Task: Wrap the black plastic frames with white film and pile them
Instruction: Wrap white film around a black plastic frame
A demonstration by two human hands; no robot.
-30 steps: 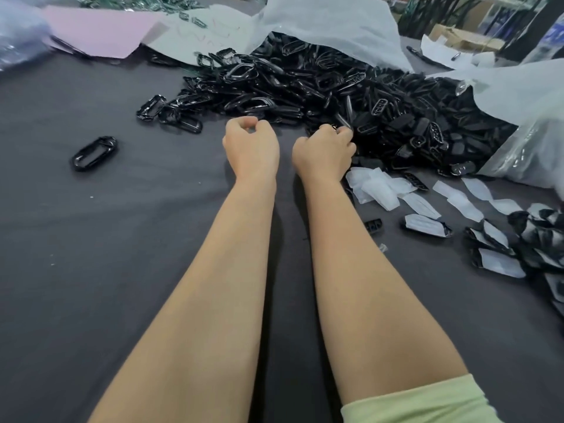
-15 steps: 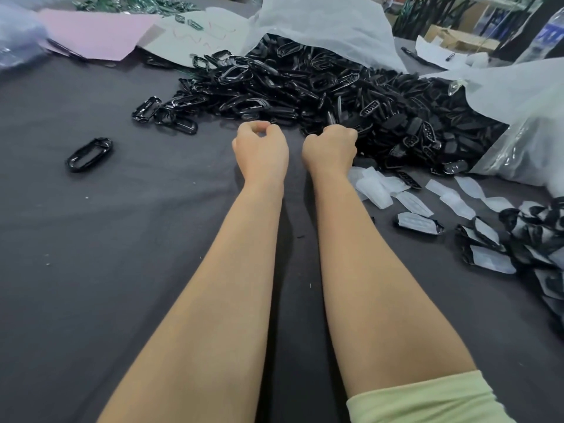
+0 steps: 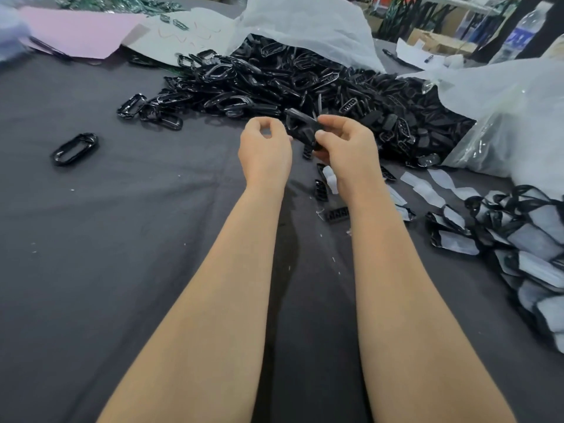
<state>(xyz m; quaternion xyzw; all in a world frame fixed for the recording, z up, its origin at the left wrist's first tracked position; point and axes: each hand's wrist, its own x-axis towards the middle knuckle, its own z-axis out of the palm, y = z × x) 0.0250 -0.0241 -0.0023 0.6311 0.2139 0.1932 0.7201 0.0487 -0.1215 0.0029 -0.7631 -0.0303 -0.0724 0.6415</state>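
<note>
Black plastic frame [image 3: 300,128] was above the counter [image 3: 122,239], pinched by fingers [image 3: 332,121] of the right hand [image 3: 351,151]. The left hand [image 3: 264,151] curled beside it; whether it pinched anything, I could not tell. A slack pinch might drop it into the heap of bare frames [image 3: 305,83].

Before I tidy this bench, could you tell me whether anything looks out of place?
One black oval frame lies alone on the grey cloth, well left of the heap of black frames spilling from the white bag. A few small slotted black parts lie scattered below the right hand.
</note>
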